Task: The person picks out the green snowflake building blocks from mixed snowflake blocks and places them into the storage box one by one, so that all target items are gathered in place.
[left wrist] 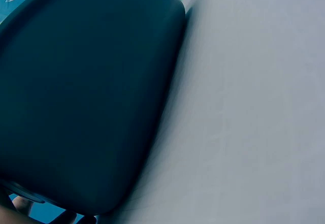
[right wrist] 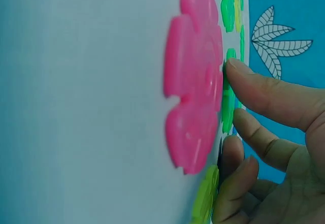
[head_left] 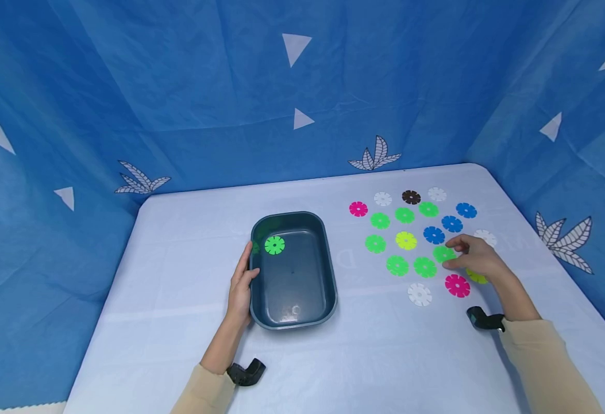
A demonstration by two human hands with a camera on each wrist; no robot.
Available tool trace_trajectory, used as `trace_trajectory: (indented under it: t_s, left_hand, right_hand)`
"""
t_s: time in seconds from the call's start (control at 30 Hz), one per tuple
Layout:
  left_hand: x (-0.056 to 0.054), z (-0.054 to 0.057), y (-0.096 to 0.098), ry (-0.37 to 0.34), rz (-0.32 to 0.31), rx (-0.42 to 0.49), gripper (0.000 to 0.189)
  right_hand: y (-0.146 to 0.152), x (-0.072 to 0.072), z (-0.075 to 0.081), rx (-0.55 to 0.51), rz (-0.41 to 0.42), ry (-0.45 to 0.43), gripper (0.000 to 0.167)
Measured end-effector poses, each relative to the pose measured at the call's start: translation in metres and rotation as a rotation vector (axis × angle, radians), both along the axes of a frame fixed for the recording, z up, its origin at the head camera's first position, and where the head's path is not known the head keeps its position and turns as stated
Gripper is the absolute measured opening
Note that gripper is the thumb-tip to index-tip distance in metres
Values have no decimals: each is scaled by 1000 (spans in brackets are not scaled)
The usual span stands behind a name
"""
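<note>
A dark teal plastic basin [head_left: 292, 287] stands on the white-covered table, holding a bright green notched disc [head_left: 274, 245]. My left hand [head_left: 239, 287] holds the basin's left side, thumb over the rim and fingers along the outer wall. In the left wrist view the basin's outer wall [left wrist: 91, 97] fills much of the picture. At the right, my right hand [head_left: 475, 257] has thumb and index finger apart over another green disc [head_left: 443, 253], which looks flat on the table. A pink disc [right wrist: 195, 82] looms close in the right wrist view, beside a yellow-green disc [right wrist: 205, 196].
Several more notched discs lie around the right hand: blue [head_left: 434, 234], yellow [head_left: 406, 240], white [head_left: 419, 294], brown [head_left: 411, 197] and green [head_left: 397, 265]. Blue printed cloth [head_left: 230, 115] hangs behind the table and along both sides. Black wrist cameras [head_left: 247, 372] sit on both wrists.
</note>
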State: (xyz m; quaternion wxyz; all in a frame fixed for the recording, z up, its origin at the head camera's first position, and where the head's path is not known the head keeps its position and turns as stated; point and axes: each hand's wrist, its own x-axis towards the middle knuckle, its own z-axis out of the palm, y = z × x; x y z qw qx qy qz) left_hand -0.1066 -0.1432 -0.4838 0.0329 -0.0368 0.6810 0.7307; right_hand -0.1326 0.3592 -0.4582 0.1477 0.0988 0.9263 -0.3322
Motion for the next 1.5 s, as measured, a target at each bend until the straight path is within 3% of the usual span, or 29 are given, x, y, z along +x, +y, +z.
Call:
trace_trajectory:
  t_s: [0.37, 0.73, 0.93, 1.23, 1.5]
  left_hand:
    - [-1, 0, 0, 9, -6, 1, 62]
    - [0, 0, 0, 5, -6, -2, 62]
    - [0, 1, 0, 8, -8, 6, 63]
    - [0, 2, 0, 14, -10, 13, 63]
    - [0, 1, 0, 11, -8, 7, 63]
  right_hand:
    - [0, 1, 2, 3, 26, 51, 62]
    - [3, 3, 6, 43, -16, 79, 46]
    - [7, 6, 7, -23, -45, 99, 39]
    - [5, 4, 22, -82, -69, 132, 41]
    - [-23, -5, 37, -104, -57, 157, 42]
